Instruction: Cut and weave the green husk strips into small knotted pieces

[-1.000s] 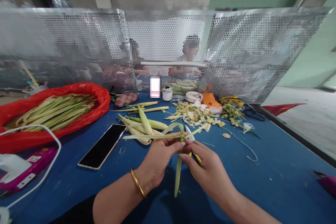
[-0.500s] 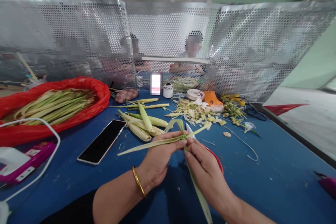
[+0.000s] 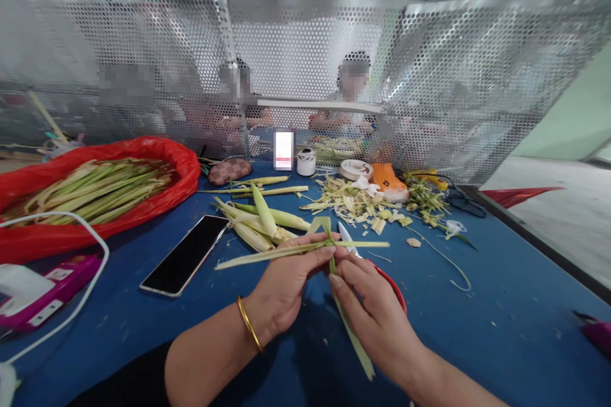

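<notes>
My left hand (image 3: 286,283), with a gold bangle at the wrist, pinches a small knot of pale green leaf strips (image 3: 258,257) between thumb and fingers. My right hand (image 3: 370,296) grips the strip just below that knot, its tail hanging down toward me. One strip points left past my left hand, another sticks out to the right, and a folded loop stands above the knot. Scissors (image 3: 347,236) with red handles lie on the table, partly hidden behind my right hand. Beyond my left hand is a bunch of pale green husks (image 3: 263,213).
At the left, a red plastic bag (image 3: 188,172) holds many long leaf strips. A phone (image 3: 186,257) and a purple power strip (image 3: 71,289) with a white cable lie nearer. Leaf scraps (image 3: 348,200), a tape roll (image 3: 356,169) and an orange packet (image 3: 386,179) sit before a perforated metal screen (image 3: 305,44); people sit behind it.
The strip on the right has swung from slanting upward to nearly level. The hanging tail has shifted left and its end has risen. Both hands keep hold of the leaf strips.
</notes>
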Demonstrator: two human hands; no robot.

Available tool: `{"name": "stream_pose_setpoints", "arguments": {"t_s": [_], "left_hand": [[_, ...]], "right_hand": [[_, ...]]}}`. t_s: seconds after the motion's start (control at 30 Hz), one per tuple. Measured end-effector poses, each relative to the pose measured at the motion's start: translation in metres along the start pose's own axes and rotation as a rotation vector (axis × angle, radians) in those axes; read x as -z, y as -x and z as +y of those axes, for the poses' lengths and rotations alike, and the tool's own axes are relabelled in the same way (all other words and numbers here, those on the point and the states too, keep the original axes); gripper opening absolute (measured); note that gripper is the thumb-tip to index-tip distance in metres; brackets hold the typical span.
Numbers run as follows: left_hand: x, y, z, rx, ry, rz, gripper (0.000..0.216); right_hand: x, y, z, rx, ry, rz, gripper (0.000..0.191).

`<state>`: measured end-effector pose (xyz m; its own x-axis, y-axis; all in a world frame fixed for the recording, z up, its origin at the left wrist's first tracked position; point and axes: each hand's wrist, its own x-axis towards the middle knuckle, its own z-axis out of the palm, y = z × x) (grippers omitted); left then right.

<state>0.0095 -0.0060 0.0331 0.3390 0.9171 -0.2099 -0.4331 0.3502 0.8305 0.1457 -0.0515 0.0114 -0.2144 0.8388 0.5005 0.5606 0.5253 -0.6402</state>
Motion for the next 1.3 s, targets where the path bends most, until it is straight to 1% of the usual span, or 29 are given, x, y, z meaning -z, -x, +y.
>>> {"name": "stream_pose_setpoints", "arguments": {"t_s": [0.03, 0.1, 0.13, 0.17, 0.2, 0.23, 0.3, 0.37, 0.47, 0.57, 0.73, 0.97, 1.13, 1.23, 1.3], "left_hand": [[0.000, 0.000, 0.003, 0.005, 0.000, -0.012, 0.026], [0.001, 0.001, 0.007, 0.007, -0.003, -0.047, 0.024], [0.001, 0.001, 0.008, 0.008, -0.007, -0.064, 0.022], [0.002, 0.002, 0.009, 0.008, -0.011, -0.075, 0.021], [0.002, 0.001, 0.009, 0.009, -0.015, -0.078, 0.021], [0.002, 0.001, 0.008, 0.011, -0.025, -0.072, 0.021], [0.002, 0.001, 0.005, 0.006, -0.069, -0.048, 0.023], [0.002, 0.000, 0.002, -0.018, -0.133, -0.018, 0.025], [0.001, -0.001, -0.002, -0.044, -0.214, 0.032, 0.028], [0.002, -0.002, -0.004, -0.050, -0.235, 0.093, 0.027], [0.003, -0.004, -0.008, -0.086, -0.212, 0.137, 0.022], [0.001, -0.004, -0.006, -0.089, -0.149, 0.169, 0.021], [0.002, -0.005, -0.003, -0.054, -0.119, 0.156, 0.020], [0.004, -0.006, 0.003, 0.025, -0.118, 0.097, 0.019], [0.005, -0.005, 0.007, 0.066, -0.127, 0.064, 0.024]], "right_hand": [[0.004, 0.000, -0.001, 0.049, 0.069, 0.031, 0.026], [0.012, -0.002, 0.000, 0.140, 0.234, 0.154, 0.021], [0.016, -0.004, 0.001, 0.170, 0.322, 0.235, 0.015], [0.020, -0.006, 0.003, 0.182, 0.411, 0.287, 0.008], [0.022, -0.009, 0.006, 0.182, 0.469, 0.299, 0.005], [0.022, -0.011, 0.009, 0.178, 0.489, 0.266, 0.007], [0.021, -0.014, 0.014, 0.155, 0.438, 0.144, 0.005], [0.017, -0.013, 0.016, 0.137, 0.386, 0.069, 0.014], [0.012, -0.010, 0.013, 0.172, 0.466, 0.086, 0.022], [0.011, -0.007, 0.008, 0.215, 0.534, 0.104, 0.026], [0.014, -0.006, 0.004, 0.230, 0.537, 0.038, 0.027], [0.016, -0.003, 0.001, 0.255, 0.551, 0.005, 0.026], [0.015, -0.003, 0.000, 0.250, 0.524, 0.015, 0.026], [0.015, -0.003, 0.000, 0.210, 0.481, 0.044, 0.026], [0.016, -0.002, 0.001, 0.174, 0.475, 0.059, 0.025]]}}
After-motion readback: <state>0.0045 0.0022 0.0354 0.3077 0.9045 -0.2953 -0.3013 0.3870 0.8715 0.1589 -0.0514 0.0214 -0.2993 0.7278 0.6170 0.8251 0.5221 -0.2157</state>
